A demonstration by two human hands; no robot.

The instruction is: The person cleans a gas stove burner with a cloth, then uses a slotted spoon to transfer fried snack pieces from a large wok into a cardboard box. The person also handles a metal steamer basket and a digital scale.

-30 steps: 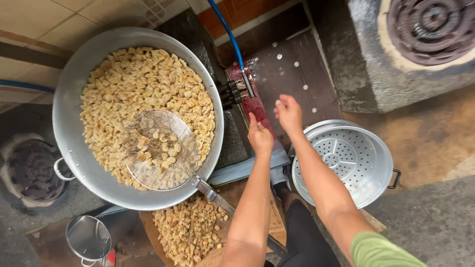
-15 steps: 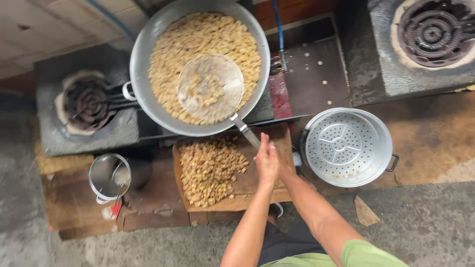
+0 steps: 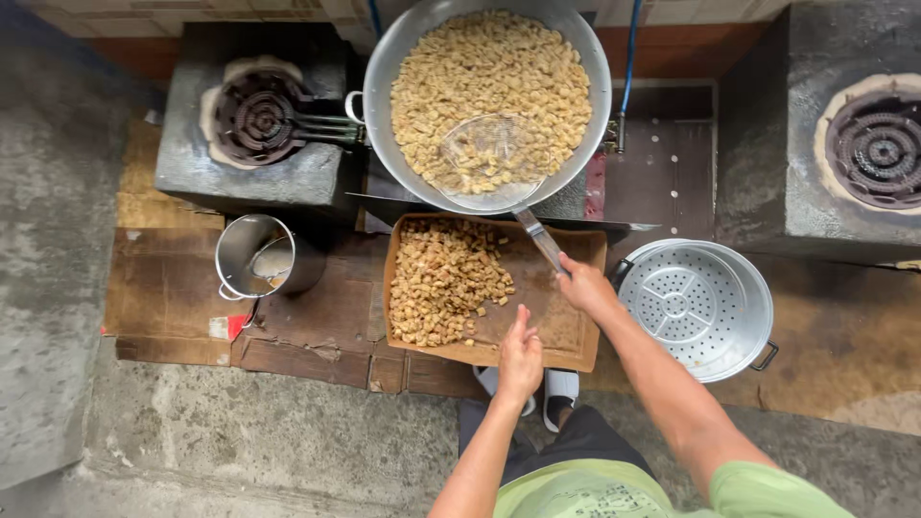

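Over the near edge of the big round metal wok, the right hand is closed around the flat metal handle of a wire-mesh skimmer ladle, whose shallow round bowl lies among the pale golden fried pieces that fill the wok and carries a small heap of them. The left hand hovers just below, fingers loosely together and holding nothing, its fingertips over the bare right part of a brown rectangular wooden tray, which sits directly under the wok's rim and holds a darker pile of similar pieces along its left side. To the right of the tray stands a round perforated aluminium steamer pan; to the left, a small steel pot rests on brown boards; round cast-iron burners set in grey concrete blocks flank the wok. The handle is long and gripped near its end, so a tilt of the wrist could tip the loaded bowl and scatter pieces past the tray onto the boards. The free hand also sits near a wok that may be hot, where a careless reach could mean a burn.
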